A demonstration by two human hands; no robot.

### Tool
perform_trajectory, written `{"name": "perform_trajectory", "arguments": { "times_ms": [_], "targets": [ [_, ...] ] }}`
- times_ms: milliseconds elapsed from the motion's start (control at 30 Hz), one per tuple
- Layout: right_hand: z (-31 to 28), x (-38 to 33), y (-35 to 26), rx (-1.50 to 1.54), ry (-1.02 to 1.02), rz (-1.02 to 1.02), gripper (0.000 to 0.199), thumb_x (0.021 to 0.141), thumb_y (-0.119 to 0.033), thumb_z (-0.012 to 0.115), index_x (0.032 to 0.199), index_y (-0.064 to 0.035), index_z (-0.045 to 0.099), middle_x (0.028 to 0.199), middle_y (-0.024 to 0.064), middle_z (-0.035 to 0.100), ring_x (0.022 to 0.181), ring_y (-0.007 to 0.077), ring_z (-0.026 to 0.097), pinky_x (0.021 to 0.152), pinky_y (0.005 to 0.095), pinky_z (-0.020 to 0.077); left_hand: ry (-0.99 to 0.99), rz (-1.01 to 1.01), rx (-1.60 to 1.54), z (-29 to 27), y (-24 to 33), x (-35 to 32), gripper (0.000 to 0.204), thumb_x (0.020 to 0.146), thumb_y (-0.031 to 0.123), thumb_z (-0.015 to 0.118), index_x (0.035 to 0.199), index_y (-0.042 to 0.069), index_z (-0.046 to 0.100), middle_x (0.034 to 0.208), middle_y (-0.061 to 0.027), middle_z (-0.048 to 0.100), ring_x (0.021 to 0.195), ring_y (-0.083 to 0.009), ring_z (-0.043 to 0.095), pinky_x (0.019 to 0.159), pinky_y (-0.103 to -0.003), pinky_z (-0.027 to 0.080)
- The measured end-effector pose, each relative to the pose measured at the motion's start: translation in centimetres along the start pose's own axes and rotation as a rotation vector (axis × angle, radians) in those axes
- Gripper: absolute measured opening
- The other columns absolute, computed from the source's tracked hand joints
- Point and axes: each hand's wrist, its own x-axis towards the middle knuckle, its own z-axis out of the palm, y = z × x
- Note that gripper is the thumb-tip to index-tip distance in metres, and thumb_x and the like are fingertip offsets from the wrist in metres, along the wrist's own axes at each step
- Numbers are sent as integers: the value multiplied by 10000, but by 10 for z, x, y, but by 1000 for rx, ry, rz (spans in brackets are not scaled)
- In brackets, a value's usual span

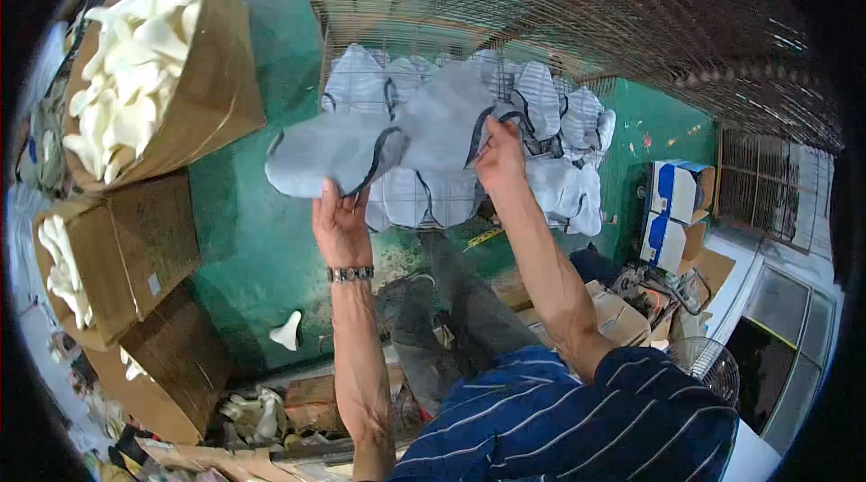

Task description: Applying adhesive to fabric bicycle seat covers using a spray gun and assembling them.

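My left hand (341, 222) grips the lower edge of a grey fabric piece with dark trim (338, 150), held up in front of me. My right hand (498, 157) pinches the dark-trimmed edge of a second grey fabric piece (442, 121) that overlaps the first. Both pieces are lifted against a wire rack (541, 4), where several similar grey pieces (559, 121) hang in rows. A beaded bracelet (350, 274) sits on my left wrist.
Open cardboard boxes of white foam pieces stand at the left (144, 58) (99, 257). One white piece (287, 332) lies on the green floor (253, 238). Blue-and-white cartons (672, 211), a fan (708, 365) and more cardboard (622, 315) sit at the right.
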Motion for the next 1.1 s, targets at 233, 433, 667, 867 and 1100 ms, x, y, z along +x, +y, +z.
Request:
{"name": "perform_trajectory", "arguments": {
  "times_ms": [233,433,667,867,1100],
  "targets": [
    [-76,194,67,-16,251,-3,195,936,-196,749,1049,-203,589,1000,-15,620,1072,256,603,1005,566,456,-11,-92,149,-17,-128,232,456,982,374,716,1305,91,560,1318,-76,624,1133,-266,648,1001,-489,528],
    [-127,226,186,-198,573,312,577,942,-569,683,1334,-165,557,1150,106,567,1048,312,588,942,558,533,275,-321,342,-130,-204,359,492,916,462,786,1193,83,637,1112,-88,683,968,-261,686,720,-442,520],
    [-165,243,176,-110,487,177,204,972,-314,707,1088,-167,626,911,7,663,798,195,613,787,416,573,242,-277,304,-100,-212,345,452,918,425,791,1101,45,629,952,-74,670,815,-231,667,614,-374,532],
    [-148,246,158,-199,278,214,290,867,37,611,1132,-81,599,1162,108,678,1010,276,665,966,528,569,136,-178,248,-124,-210,331,506,900,380,828,1205,42,608,1042,-57,636,818,-201,642,663,-340,543],
    [-105,192,152,-516,244,-52,243,944,-172,682,1146,-60,606,1047,99,697,911,237,682,806,390,610,389,-134,230,-120,-220,318,913,849,366,877,1525,-6,390,1222,-130,632,811,-232,660,681,-349,534]
  ]
}}
